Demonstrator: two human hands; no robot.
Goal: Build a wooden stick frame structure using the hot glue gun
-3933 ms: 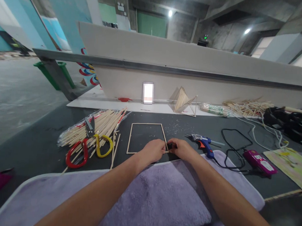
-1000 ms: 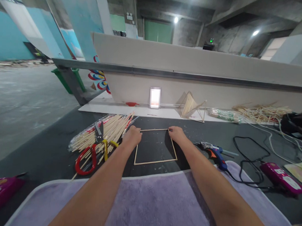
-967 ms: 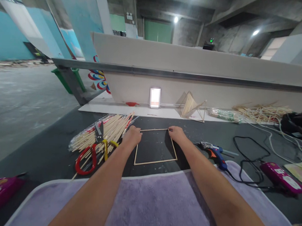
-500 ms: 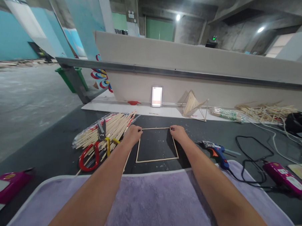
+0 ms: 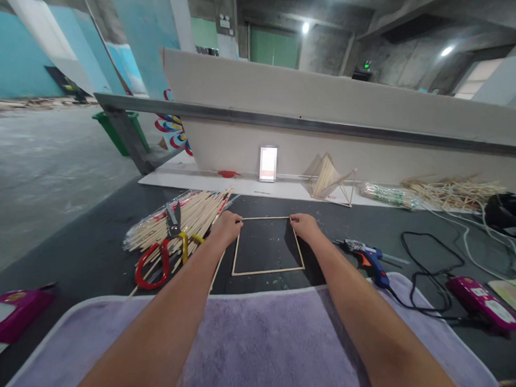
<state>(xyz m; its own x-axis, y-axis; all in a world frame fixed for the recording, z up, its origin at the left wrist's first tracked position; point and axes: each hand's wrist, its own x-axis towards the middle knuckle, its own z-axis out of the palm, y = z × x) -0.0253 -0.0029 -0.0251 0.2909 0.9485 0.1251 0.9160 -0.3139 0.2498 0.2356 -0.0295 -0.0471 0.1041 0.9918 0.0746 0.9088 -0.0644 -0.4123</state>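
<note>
A square frame of thin wooden sticks (image 5: 266, 271) lies flat on the dark table. My left hand (image 5: 226, 228) pinches the frame's far left corner with its fingers closed. My right hand (image 5: 304, 226) pinches the far right corner the same way. Both forearms reach out over a lilac towel (image 5: 260, 347) spread at the near edge. A bundle of wooden sticks in clear wrap (image 5: 184, 220) lies just left of my left hand.
Red and yellow scissors (image 5: 163, 252) rest on the stick bundle. A blue glue gun (image 5: 368, 258) with a black cord (image 5: 425, 269) lies to the right, beside a pink case (image 5: 484, 296). A stick pyramid (image 5: 330, 182) and loose sticks (image 5: 452, 190) sit by the white back board.
Since 3.9 s ago both hands went from the frame's near right corner to its two far corners. Over the last second they stayed there; only the camera shifted slightly.
</note>
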